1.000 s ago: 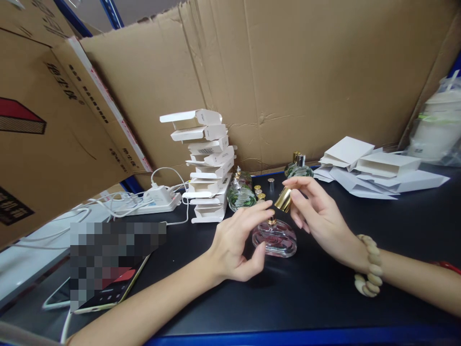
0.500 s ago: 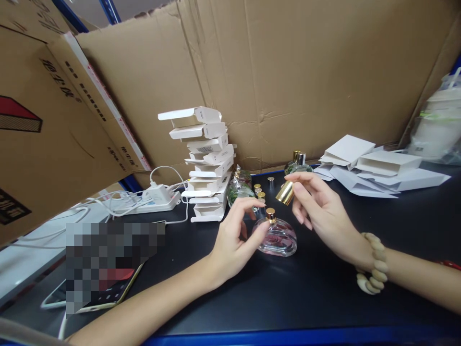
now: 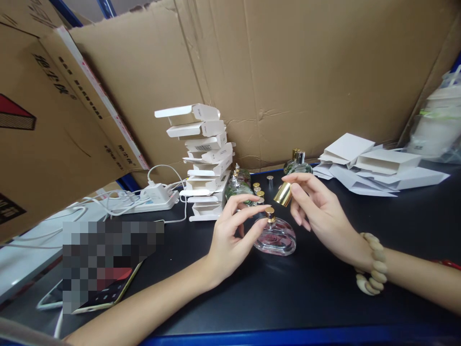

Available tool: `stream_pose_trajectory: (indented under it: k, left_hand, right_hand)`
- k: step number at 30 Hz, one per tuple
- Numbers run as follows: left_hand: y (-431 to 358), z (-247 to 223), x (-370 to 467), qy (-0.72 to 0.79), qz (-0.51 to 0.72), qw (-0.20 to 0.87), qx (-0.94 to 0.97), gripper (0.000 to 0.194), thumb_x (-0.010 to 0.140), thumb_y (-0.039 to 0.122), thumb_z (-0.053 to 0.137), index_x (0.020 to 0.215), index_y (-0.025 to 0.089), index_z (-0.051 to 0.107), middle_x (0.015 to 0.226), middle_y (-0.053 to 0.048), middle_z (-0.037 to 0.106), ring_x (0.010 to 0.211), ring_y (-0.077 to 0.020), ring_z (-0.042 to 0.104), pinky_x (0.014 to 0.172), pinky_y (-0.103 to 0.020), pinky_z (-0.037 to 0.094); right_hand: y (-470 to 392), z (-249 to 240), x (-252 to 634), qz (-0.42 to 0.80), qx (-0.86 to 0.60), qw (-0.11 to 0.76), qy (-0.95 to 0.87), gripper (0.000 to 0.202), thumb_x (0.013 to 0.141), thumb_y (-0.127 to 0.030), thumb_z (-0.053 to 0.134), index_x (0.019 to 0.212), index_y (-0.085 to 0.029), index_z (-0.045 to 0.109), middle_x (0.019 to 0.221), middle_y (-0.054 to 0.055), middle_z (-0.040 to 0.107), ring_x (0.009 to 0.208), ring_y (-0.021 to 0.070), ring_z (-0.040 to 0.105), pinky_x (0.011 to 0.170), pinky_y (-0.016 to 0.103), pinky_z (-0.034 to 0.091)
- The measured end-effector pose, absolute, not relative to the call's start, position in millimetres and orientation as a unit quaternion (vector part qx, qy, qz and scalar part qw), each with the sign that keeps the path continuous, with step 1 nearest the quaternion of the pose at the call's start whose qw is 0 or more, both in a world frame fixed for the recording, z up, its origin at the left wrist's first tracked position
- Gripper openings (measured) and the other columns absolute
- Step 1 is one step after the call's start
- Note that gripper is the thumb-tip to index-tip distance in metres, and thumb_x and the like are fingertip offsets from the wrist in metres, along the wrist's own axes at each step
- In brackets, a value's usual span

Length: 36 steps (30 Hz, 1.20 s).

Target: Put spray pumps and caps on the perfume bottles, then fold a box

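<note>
A clear, pink-tinted perfume bottle [image 3: 276, 239] with a rose pattern stands on the black table, its gold spray top [image 3: 270, 214] uncovered. My left hand [image 3: 230, 235] has its thumb and index finger closed in on the left side of that spray top, the other fingers curled behind. Above and to the right of the bottle, my right hand [image 3: 319, 206] pinches a shiny gold perfume cap [image 3: 283, 194] between thumb and fingers. The cap is tilted and apart from the bottle. Wooden beads [image 3: 374, 262] circle the right wrist.
Behind my left hand are more bottles [image 3: 237, 186], several small caps [image 3: 258, 190] and a stack of open white boxes [image 3: 209, 163]. Capped bottles [image 3: 300, 163] and folded white boxes [image 3: 387, 163] lie back right. A power strip [image 3: 154, 202] and a phone [image 3: 118, 293] are at left.
My left thumb and index finger have drawn closer together at the bottle's spray top. My right hand still holds the gold cap, nearly in the same place. The view has shifted slightly.
</note>
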State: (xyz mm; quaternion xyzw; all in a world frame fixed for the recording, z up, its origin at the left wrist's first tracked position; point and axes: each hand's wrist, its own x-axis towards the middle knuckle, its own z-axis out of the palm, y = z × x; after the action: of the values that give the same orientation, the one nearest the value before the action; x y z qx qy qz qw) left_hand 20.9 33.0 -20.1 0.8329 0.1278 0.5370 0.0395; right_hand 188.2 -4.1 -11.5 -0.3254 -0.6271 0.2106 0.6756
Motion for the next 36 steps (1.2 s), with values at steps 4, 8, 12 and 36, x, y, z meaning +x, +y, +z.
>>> stream_pose_trajectory:
  k: [4, 8, 12, 36]
  left_hand:
    - [32.9, -21.0, 22.4, 0.112, 0.539, 0.051, 0.833, 0.017, 0.083, 0.02, 0.054, 0.097, 0.018, 0.063, 0.1, -0.007, 0.055, 0.08, -0.0124, 0.055, 0.046, -0.016, 0.045]
    - [33.5, -20.2, 22.9, 0.128, 0.536, 0.067, 0.832, 0.019, 0.08, 0.021, 0.058, 0.099, 0.019, 0.062, 0.1, -0.006, 0.054, 0.073, -0.0106, 0.053, 0.043, -0.014, 0.044]
    - [34.7, -20.3, 22.7, 0.142, 0.53, 0.073, 0.833, 0.019, 0.077, 0.023, 0.06, 0.097, 0.019, 0.062, 0.099, -0.006, 0.054, 0.076, -0.0118, 0.054, 0.043, -0.015, 0.044]
    - [31.5, -17.0, 20.3, 0.149, 0.541, 0.073, 0.824, 0.019, 0.08, 0.02, 0.05, 0.096, 0.018, 0.059, 0.102, -0.008, 0.053, 0.096, -0.0154, 0.053, 0.06, -0.019, 0.05]
  right_hand:
    - [-4.0, -11.7, 188.1, 0.211, -0.325, 0.675, -0.628, 0.02, 0.086, -0.036, 0.048, 0.096, -0.019, 0.052, 0.081, -0.002, 0.05, 0.037, -0.0013, 0.04, 0.028, 0.013, 0.026]
    - [-5.1, -10.6, 187.6, 0.206, -0.329, 0.675, -0.627, 0.021, 0.085, -0.036, 0.049, 0.096, -0.019, 0.052, 0.077, -0.002, 0.05, 0.037, -0.0008, 0.04, 0.028, 0.013, 0.026]
    - [-6.1, -8.3, 187.3, 0.205, -0.334, 0.676, -0.624, 0.022, 0.084, -0.036, 0.05, 0.096, -0.018, 0.053, 0.076, -0.002, 0.051, 0.035, -0.0011, 0.038, 0.027, 0.013, 0.025]
    - [-4.8, -8.9, 188.5, 0.21, -0.34, 0.667, -0.628, 0.023, 0.083, -0.036, 0.052, 0.098, -0.018, 0.056, 0.077, -0.001, 0.056, 0.035, -0.0002, 0.041, 0.027, 0.013, 0.027]
